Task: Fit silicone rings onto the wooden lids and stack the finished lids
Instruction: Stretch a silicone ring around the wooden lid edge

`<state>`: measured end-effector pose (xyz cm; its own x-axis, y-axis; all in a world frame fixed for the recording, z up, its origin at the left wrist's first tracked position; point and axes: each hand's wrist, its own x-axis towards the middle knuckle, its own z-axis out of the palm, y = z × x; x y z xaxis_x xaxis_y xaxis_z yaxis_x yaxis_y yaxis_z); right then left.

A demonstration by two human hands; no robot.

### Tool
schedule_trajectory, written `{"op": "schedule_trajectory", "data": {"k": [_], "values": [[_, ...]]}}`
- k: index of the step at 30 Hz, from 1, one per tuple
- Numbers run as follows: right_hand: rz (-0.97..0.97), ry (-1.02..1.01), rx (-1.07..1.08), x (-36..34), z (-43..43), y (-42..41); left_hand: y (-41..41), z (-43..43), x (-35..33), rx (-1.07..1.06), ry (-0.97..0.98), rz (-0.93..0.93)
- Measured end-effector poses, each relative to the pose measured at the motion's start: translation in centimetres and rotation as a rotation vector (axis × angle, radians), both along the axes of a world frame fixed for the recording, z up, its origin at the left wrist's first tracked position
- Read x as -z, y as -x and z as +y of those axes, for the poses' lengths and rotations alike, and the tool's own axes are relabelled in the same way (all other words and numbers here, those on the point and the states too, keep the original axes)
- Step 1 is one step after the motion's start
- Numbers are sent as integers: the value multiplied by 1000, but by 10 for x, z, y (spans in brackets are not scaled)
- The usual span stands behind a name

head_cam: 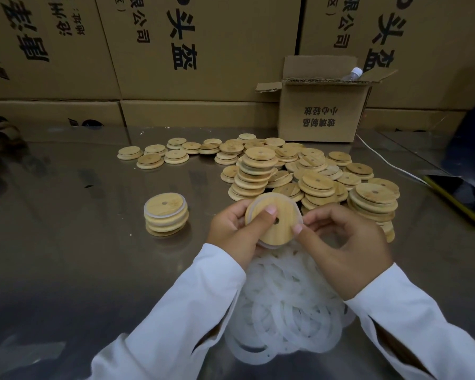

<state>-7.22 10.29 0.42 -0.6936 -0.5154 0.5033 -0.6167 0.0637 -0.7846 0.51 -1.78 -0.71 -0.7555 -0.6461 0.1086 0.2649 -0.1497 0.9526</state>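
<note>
Both hands hold one round wooden lid (pixel 281 215) with a small centre hole, tilted toward me above the table. My left hand (pixel 232 229) grips its left edge with the thumb across the face. My right hand (pixel 348 242) pinches its right edge, where a translucent silicone ring (pixel 301 213) shows around the rim. A short stack of ringed lids (pixel 166 213) stands to the left. A big heap of bare wooden lids (pixel 307 174) lies beyond the hands. A pile of white silicone rings (pixel 288 305) sits below my wrists.
The table is shiny metal (pixel 80 256). A small open carton (pixel 321 111) with a plastic bottle (pixel 353 74) stands at the back right. Large printed cartons (pixel 176 50) wall off the far edge. A white cable (pixel 381 157) and a yellow-edged dark object (pixel 461 198) lie at the right.
</note>
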Motion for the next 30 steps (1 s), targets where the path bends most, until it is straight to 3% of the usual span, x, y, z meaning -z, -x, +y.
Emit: {"op": "schedule_trajectory", "data": {"k": [8,16,30], "values": [[-69,7,-6,-1,3,4,2,2,2,22,45,-25],[-343,46,-67,-7,1,13,3,0,2,55,85,5],[-348,-4,-115,-10,4,14,2,-2,0,71,37,60]]}}
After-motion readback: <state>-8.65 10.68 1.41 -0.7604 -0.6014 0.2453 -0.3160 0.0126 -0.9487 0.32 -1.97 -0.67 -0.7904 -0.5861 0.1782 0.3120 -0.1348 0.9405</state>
